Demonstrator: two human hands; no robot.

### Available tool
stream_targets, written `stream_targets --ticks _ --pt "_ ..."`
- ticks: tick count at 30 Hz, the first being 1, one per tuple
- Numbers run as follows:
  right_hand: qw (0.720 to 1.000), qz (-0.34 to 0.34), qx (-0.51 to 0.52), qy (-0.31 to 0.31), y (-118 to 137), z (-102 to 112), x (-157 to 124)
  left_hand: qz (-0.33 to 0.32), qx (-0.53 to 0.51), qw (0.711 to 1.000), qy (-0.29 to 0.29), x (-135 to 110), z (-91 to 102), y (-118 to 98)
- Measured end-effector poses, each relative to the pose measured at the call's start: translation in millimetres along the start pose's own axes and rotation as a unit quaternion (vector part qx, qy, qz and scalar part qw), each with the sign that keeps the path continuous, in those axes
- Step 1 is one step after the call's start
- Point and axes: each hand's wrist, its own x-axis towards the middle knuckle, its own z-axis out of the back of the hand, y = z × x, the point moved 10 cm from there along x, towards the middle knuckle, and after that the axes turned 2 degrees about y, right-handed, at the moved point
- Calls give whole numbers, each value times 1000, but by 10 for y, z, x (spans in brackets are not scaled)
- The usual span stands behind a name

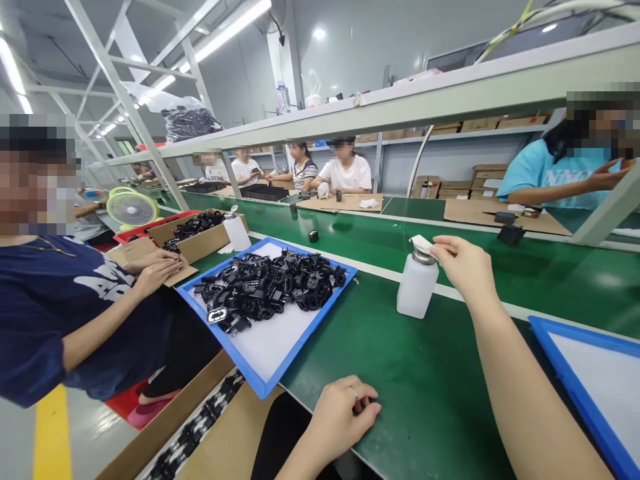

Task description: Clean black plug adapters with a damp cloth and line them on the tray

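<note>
Right hand [465,270] touches upright dispenser bottle [417,290]; left [345,413] curled

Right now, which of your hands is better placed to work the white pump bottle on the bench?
Right, I'd judge: the right hand is already at the white pad on top of the white plastic pump bottle. The left hand lies curled farther back, at the near edge of the green bench.
</note>
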Motion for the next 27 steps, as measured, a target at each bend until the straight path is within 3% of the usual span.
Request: stream_targets --ticks 11,14,18,20,23,25,27 --pt "1000 6 11 7 -9 -8 13 13 -3 1000 5 -5 -5 -2" --pt "1000 -4 12 23 -34 -37 13 73 -79 993 39 39 -26 93" --pt "999 -5 20 30 -43 -55 15 156 -181 963 125 186 12 141" --pt "999 10 25 19 -20 -38 18 143 -130 970 145 347 186 43" --pt "999 25 21 27 -7 -57 26 113 82 981 138 685 543 -92" --pt "999 21 11 44 -26 -88 34 113 226 957 138 951 723 -89" --pt "999 18 5 47 -39 -87 43 133 274 943 131 1239 854 7"
